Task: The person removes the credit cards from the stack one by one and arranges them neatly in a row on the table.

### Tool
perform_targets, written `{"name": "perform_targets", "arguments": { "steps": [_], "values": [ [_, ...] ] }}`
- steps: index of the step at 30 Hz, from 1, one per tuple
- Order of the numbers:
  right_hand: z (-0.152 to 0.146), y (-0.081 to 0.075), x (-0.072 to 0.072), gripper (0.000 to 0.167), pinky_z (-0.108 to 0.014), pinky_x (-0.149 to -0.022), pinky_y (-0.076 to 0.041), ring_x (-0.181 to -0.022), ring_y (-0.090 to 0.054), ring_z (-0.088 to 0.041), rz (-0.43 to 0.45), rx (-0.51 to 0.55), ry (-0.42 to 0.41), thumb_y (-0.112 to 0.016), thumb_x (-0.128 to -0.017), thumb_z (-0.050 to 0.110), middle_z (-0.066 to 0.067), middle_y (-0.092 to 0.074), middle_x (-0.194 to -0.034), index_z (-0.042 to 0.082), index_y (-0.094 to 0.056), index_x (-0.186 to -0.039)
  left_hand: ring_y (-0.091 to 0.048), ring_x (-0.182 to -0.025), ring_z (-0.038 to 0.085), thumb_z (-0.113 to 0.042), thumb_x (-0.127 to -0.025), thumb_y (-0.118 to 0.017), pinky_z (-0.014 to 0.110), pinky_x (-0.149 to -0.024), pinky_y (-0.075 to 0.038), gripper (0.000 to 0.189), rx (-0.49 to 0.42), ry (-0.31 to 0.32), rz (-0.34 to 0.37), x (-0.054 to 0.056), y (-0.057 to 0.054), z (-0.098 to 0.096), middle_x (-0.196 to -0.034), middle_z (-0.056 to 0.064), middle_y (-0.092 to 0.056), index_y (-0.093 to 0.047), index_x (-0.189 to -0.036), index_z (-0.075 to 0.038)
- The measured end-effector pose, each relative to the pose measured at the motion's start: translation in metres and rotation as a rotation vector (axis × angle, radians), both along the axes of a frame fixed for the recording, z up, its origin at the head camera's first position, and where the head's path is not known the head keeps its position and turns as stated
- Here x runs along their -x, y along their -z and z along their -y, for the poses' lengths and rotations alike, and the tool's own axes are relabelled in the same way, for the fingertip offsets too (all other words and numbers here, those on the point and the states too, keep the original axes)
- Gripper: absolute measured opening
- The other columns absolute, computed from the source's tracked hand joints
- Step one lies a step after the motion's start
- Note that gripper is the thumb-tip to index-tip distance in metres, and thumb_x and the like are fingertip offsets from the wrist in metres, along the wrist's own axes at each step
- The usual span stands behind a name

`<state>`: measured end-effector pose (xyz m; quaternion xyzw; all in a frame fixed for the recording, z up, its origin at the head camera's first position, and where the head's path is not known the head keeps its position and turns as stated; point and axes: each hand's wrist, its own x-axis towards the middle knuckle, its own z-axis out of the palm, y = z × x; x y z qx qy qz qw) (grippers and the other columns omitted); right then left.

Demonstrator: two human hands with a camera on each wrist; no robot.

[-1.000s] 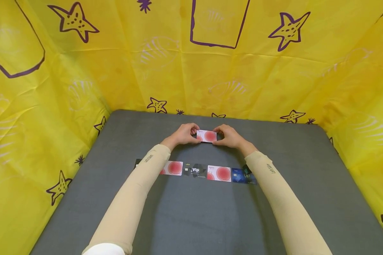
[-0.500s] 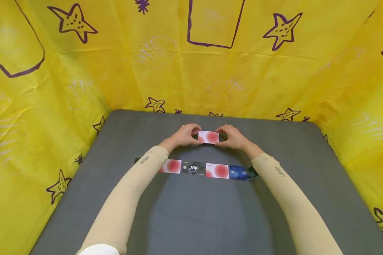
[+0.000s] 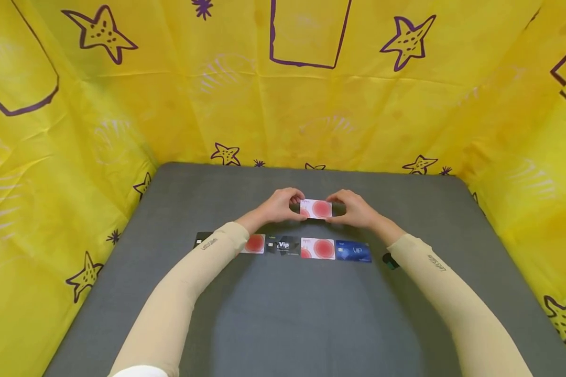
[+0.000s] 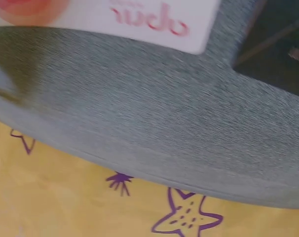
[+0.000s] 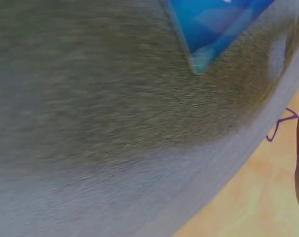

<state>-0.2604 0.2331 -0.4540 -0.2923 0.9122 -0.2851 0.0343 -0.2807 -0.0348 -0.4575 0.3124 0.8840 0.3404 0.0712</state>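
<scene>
In the head view, a white and pink card with a red circle point(image 3: 316, 209) is held level by its short sides above the table. My left hand point(image 3: 279, 205) pinches its left edge between thumb and fingers, and my right hand point(image 3: 357, 210) pinches the right edge. Nearer to me lies a row of cards: a black card point(image 3: 202, 236) partly under my left sleeve, a pink card point(image 3: 254, 243), a black Vip card point(image 3: 283, 245), another pink card point(image 3: 318, 248) and a blue VIP card point(image 3: 353, 251). The left wrist view shows one pink card point(image 4: 149, 24) close up.
The grey table point(image 3: 292, 314) has yellow cloth point(image 3: 283, 115) with purple starfish drawings behind it and along both sides. A small dark object point(image 3: 390, 261) sits at my right wrist. In the right wrist view, a blue card corner point(image 5: 208, 29) shows at the top.
Both hands have moved the held card to the right and a little nearer to the row. The right forearm has swung outward, uncovering the blue card. The head view has shifted slightly.
</scene>
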Motion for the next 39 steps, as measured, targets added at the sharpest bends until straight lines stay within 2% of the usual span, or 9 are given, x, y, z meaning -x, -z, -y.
{"name": "perform_targets", "arguments": {
  "steps": [7, 13, 18, 29, 35, 39],
  "values": [
    [-0.015, -0.002, -0.016, 0.055, -0.049, -0.095, -0.044, -0.108, -0.053, -0.029, 0.024, 0.001, 0.016, -0.083, -0.077, 0.034, -0.009, -0.061, -0.115, 0.007, -0.063, -0.121, -0.054, -0.093, 0.015, -0.032, -0.074, -0.086, 0.024, -0.085, -0.047, 0.054, -0.012, 0.016, 0.008, -0.012, 0.0, -0.014, -0.101, 0.003, -0.06, -0.062, -0.115, -0.006],
    [-0.032, -0.002, -0.028, 0.056, -0.05, -0.094, -0.043, -0.107, -0.053, -0.027, 0.007, -0.01, 0.017, -0.083, -0.076, 0.035, -0.008, -0.062, -0.115, 0.008, -0.063, -0.121, -0.055, -0.092, 0.015, -0.033, -0.074, -0.085, 0.023, -0.083, -0.046, 0.052, -0.013, 0.036, -0.02, -0.022, 0.0, -0.031, -0.099, 0.003, -0.061, -0.064, -0.113, -0.006],
    [-0.046, -0.003, -0.038, 0.056, -0.05, -0.093, -0.044, -0.107, -0.052, -0.028, 0.032, -0.013, 0.025, -0.083, -0.076, 0.035, -0.007, -0.062, -0.114, 0.008, -0.063, -0.121, -0.055, -0.092, 0.014, -0.034, -0.074, -0.085, 0.021, -0.082, -0.046, 0.053, 0.007, 0.048, -0.024, -0.03, 0.002, -0.046, -0.099, 0.003, -0.061, -0.063, -0.113, -0.006],
    [-0.084, 0.0, -0.066, 0.055, -0.051, -0.092, -0.044, -0.105, -0.053, -0.029, 0.033, -0.014, 0.031, -0.085, -0.075, 0.031, -0.006, -0.063, -0.114, 0.008, -0.064, -0.12, -0.054, -0.091, 0.014, -0.036, -0.076, -0.083, 0.021, -0.079, -0.045, 0.051, 0.036, 0.034, -0.025, -0.06, 0.002, -0.086, -0.099, 0.002, -0.062, -0.065, -0.113, -0.007],
    [-0.107, 0.006, -0.084, 0.051, -0.047, -0.089, -0.044, -0.101, -0.055, -0.024, -0.044, -0.009, 0.017, -0.086, -0.074, 0.029, -0.002, -0.064, -0.109, 0.009, -0.066, -0.116, -0.054, -0.089, 0.012, -0.038, -0.076, -0.082, 0.019, -0.078, -0.046, 0.051, 0.061, 0.042, -0.017, -0.077, 0.004, -0.11, -0.1, 0.001, -0.063, -0.066, -0.113, -0.008],
    [-0.119, 0.008, -0.095, 0.05, -0.043, -0.088, -0.044, -0.1, -0.055, -0.022, -0.085, -0.016, 0.013, -0.086, -0.074, 0.027, -0.002, -0.065, -0.108, 0.008, -0.066, -0.116, -0.056, -0.092, 0.014, -0.04, -0.076, -0.081, 0.021, -0.081, -0.047, 0.05, 0.11, 0.05, -0.063, -0.084, 0.004, -0.126, -0.102, 0.001, -0.065, -0.067, -0.112, -0.008]
  ]
}}
